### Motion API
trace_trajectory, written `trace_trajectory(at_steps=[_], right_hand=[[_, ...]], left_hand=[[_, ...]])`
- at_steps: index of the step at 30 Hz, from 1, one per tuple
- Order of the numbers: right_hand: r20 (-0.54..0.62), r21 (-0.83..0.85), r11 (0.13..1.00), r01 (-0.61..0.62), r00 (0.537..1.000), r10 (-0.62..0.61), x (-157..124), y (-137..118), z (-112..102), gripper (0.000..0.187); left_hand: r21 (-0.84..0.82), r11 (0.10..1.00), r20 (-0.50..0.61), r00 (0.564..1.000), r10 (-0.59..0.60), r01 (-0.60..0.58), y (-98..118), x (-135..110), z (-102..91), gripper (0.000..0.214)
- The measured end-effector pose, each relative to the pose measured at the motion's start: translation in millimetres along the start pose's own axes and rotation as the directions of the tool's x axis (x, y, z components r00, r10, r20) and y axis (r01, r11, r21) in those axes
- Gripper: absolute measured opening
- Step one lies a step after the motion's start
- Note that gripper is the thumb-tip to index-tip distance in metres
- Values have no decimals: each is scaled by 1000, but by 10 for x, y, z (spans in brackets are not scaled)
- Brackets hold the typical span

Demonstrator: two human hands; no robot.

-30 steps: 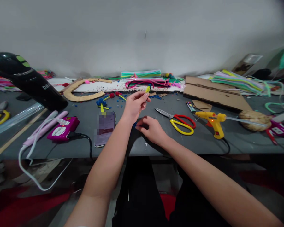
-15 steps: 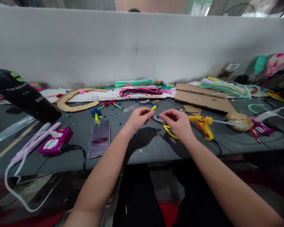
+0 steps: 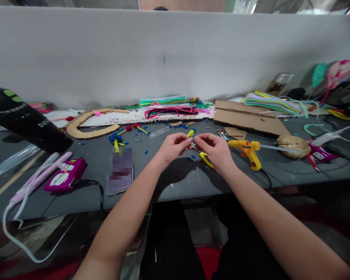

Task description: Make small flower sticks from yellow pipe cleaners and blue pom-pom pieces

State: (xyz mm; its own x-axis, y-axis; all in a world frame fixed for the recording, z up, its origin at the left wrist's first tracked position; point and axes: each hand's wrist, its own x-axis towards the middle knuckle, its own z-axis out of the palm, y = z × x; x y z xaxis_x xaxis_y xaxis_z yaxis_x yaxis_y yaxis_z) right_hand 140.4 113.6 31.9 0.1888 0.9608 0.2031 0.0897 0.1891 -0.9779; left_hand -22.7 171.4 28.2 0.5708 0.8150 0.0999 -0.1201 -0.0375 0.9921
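Yellow-and-blue piece (image 3: 190,133), just one, is pinched by the left hand (image 3: 175,148) above the surface (image 3: 181,188); the right hand (image 3: 215,151) has its grip pressed together, any hold unclear. Nearby: one phone (image 3: 121,173), one glue gun (image 3: 247,148).

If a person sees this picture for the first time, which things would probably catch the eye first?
Probably the left hand, which pinches a small yellow-and-blue piece near the centre, and the right hand close beside it. After that, the bright yellow glue gun to their right and the large black bottle at the far left would likely stand out.
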Motion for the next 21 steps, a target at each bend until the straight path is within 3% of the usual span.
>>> trace_trajectory(at_steps=[3,5,7,11,15,18,21], right_hand=[[118,-318,946,63,993,-27,48,45,-145,21],[202,-572,808,143,979,-31,75,104,-245,14],[260,-701,685,199,966,-14,95,171,-300,12],[347,-769,581,266,938,29,112,256,-235,14],[350,-841,473,262,930,108,95,256,-96,15],[365,-850,450,275,923,124,80,238,-55,11],[349,-781,572,251,935,65,72,219,-82,11]], left_hand=[[196,981,-116,993,34,-10,42,4,-98,32],[383,924,-197,978,65,16,82,-5,-203,30],[510,857,-215,975,48,70,117,-29,-320,30],[723,668,-89,983,-160,174,117,-101,-541,29],[817,536,-7,933,-359,212,93,-171,-722,21],[833,521,-9,946,-324,186,132,-199,-765,23],[801,574,-63,977,-203,171,176,-184,-663,31]])
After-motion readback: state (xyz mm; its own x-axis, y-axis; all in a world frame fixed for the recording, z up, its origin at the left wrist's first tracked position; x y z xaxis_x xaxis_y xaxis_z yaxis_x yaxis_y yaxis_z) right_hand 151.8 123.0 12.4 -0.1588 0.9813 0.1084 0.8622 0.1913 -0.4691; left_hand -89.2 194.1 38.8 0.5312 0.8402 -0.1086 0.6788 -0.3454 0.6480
